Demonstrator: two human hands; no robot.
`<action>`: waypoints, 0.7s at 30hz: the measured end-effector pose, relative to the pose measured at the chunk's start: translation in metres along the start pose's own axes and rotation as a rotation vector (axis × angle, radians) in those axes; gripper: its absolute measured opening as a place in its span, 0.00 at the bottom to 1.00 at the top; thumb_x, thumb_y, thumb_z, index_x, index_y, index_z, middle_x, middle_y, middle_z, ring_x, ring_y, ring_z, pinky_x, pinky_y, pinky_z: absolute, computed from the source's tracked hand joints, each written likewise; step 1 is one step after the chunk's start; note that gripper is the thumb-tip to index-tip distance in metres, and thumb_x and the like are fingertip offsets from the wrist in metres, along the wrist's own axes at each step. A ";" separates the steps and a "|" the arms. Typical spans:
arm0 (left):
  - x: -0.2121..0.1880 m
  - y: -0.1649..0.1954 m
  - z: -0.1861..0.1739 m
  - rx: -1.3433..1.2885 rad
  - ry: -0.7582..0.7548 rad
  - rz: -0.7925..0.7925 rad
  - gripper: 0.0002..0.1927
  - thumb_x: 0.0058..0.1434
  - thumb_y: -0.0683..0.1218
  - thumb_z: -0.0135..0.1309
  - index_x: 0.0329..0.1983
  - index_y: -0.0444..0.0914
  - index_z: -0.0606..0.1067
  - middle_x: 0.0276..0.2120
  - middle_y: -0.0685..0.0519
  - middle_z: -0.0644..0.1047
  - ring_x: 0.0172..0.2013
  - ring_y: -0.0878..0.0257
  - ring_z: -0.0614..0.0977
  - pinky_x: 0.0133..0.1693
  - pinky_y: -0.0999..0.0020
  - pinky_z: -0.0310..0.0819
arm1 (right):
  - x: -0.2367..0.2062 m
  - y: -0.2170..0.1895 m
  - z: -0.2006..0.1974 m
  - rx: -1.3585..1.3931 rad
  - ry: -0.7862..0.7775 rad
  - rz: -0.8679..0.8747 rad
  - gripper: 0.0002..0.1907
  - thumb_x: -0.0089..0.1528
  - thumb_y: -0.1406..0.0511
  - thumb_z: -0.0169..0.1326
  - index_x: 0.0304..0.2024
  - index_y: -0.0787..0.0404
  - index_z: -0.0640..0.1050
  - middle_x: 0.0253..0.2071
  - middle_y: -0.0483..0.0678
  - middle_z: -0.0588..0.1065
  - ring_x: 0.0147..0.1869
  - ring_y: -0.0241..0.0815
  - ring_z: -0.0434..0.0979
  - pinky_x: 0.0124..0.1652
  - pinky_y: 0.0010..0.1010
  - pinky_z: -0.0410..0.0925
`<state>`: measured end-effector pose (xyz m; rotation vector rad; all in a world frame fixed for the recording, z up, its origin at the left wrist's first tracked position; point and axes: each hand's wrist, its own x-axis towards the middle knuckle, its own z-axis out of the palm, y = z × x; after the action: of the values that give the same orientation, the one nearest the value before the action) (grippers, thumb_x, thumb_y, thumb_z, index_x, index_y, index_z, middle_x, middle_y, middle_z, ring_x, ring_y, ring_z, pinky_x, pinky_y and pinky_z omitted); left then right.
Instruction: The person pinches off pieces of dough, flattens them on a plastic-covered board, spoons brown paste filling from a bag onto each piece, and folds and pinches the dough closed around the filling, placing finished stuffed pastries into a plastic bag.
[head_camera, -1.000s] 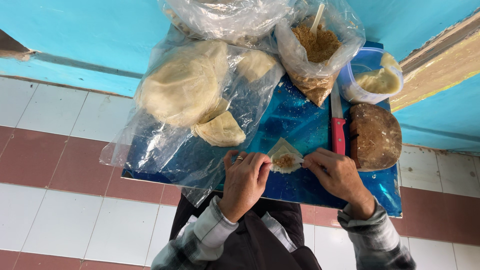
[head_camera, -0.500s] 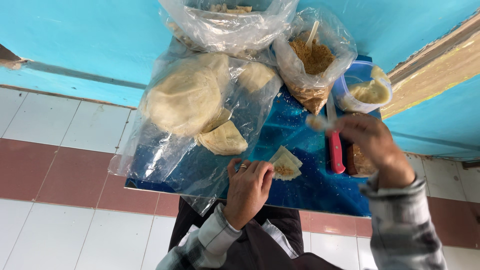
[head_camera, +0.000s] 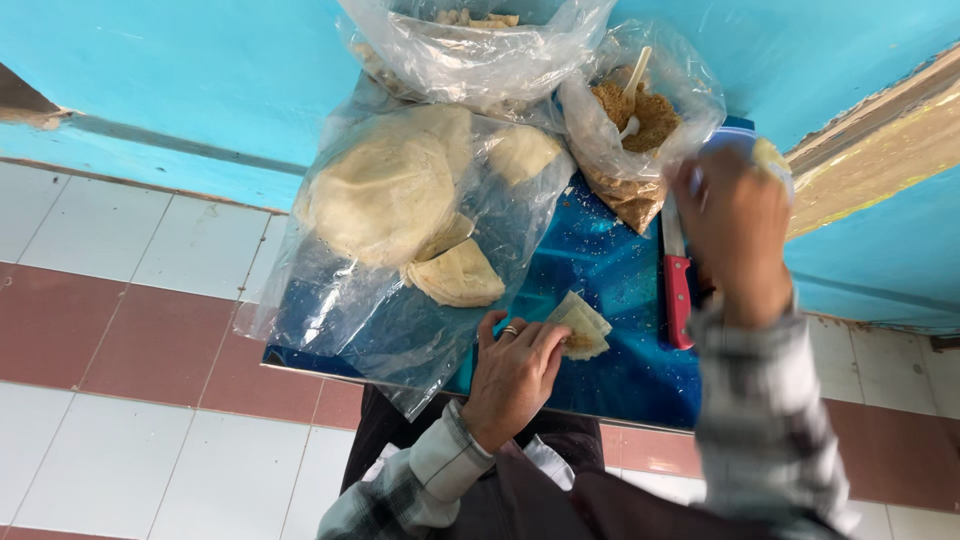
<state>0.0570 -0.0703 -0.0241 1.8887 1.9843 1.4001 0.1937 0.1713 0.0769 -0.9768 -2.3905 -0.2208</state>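
My left hand (head_camera: 515, 375) stays put, fingers curled lightly on the one folded pastry cone (head_camera: 580, 325) lying on the blue board (head_camera: 620, 365). My right hand (head_camera: 735, 225) has lifted off the board since a moment ago and now hangs blurred over the small tub (head_camera: 772, 158); I cannot tell its grip. Left to right: three plastic bags, one red-handled knife (head_camera: 678, 285), one tub.

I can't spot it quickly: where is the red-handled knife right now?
The red-handled knife lies on the blue tray, right of the folded pastry under the left hand, beside the raised right hand.
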 end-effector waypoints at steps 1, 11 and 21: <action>0.002 -0.002 0.001 0.012 0.003 0.002 0.09 0.64 0.41 0.58 0.47 0.41 0.75 0.36 0.54 0.81 0.42 0.55 0.81 0.59 0.46 0.61 | -0.036 -0.012 -0.007 0.129 -0.090 0.025 0.02 0.67 0.62 0.60 0.39 0.50 0.82 0.37 0.44 0.80 0.37 0.49 0.81 0.36 0.40 0.70; 0.002 0.005 0.026 0.038 -0.061 0.136 0.15 0.62 0.41 0.60 0.53 0.38 0.76 0.39 0.53 0.81 0.44 0.57 0.81 0.60 0.47 0.62 | -0.165 -0.076 -0.011 0.188 -0.070 0.342 0.07 0.60 0.61 0.64 0.36 0.56 0.83 0.36 0.44 0.78 0.32 0.43 0.79 0.32 0.33 0.70; -0.005 -0.005 0.026 -0.046 -0.134 0.184 0.17 0.61 0.38 0.60 0.54 0.34 0.76 0.41 0.49 0.81 0.47 0.53 0.81 0.54 0.56 0.73 | -0.175 -0.084 -0.005 0.303 -0.099 0.413 0.08 0.58 0.64 0.65 0.38 0.59 0.82 0.38 0.46 0.79 0.31 0.41 0.80 0.31 0.32 0.71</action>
<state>0.0696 -0.0598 -0.0450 2.1293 1.7422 1.3067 0.2412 0.0042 -0.0096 -1.3211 -2.1588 0.3390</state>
